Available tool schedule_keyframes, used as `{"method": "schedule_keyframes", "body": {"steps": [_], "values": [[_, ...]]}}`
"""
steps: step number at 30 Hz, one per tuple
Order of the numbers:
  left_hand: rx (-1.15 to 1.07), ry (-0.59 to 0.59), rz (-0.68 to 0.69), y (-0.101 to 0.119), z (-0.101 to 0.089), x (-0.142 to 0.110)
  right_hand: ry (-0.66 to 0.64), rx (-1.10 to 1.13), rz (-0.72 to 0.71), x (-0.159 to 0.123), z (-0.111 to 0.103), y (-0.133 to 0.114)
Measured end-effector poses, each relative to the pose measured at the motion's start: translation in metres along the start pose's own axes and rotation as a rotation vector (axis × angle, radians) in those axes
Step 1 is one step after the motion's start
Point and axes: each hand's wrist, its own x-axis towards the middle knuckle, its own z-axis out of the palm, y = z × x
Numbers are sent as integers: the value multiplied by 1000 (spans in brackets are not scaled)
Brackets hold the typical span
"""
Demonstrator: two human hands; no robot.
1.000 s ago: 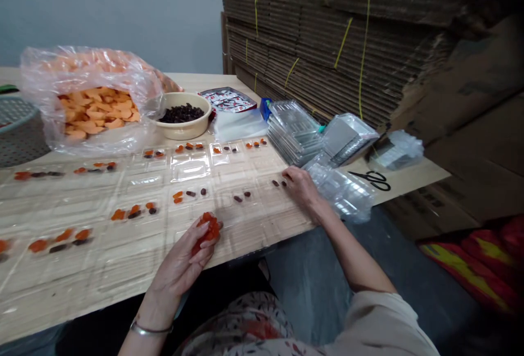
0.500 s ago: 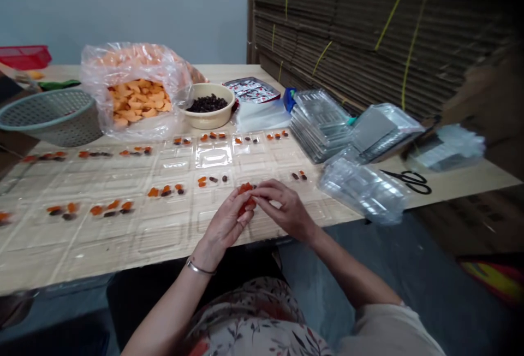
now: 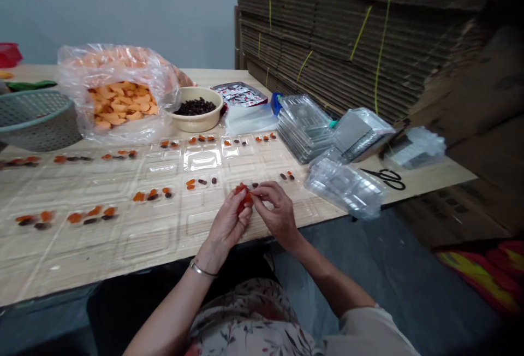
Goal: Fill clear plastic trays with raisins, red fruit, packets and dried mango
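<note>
Close to the table's front edge, my left hand (image 3: 226,222) is closed around a small bunch of glossy orange-red pieces (image 3: 244,196), perhaps dried fruit. The fingertips of my right hand (image 3: 279,211) are pinched together at the bunch, apparently on one orange piece. Beneath and around my hands lie clear plastic trays (image 3: 155,170) in rows, their compartments shallow. Many hold small orange pieces (image 3: 139,196) and dark brown pieces (image 3: 202,182) side by side. The tray section directly under my hands is partly hidden.
Behind the trays stand a grey-green basket (image 3: 36,118), a plastic bag (image 3: 71,80) of orange slices, a cream bowl (image 3: 196,123) of dark pieces and a tray of packets (image 3: 239,94). Stacked clear trays (image 3: 305,126), scissors (image 3: 387,177) and bundled cardboard (image 3: 311,34) are to the right.
The view has turned slightly right, so the table's contents appear further left. Both hands stay together at the orange pieces, the right fingers still pinching there.
</note>
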Motion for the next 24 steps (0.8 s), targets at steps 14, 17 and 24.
{"method": "schedule_keyframes", "body": {"steps": [14,17,24], "values": [[-396,-14,-216,7,7,-9,50,-263,111,60,-68,70],[-404,-11,-222,10,7,-12,-128,-587,16,76,-84,90],[-402,40,-176,20,-4,-11,-409,-550,-127,63,-73,73]]}}
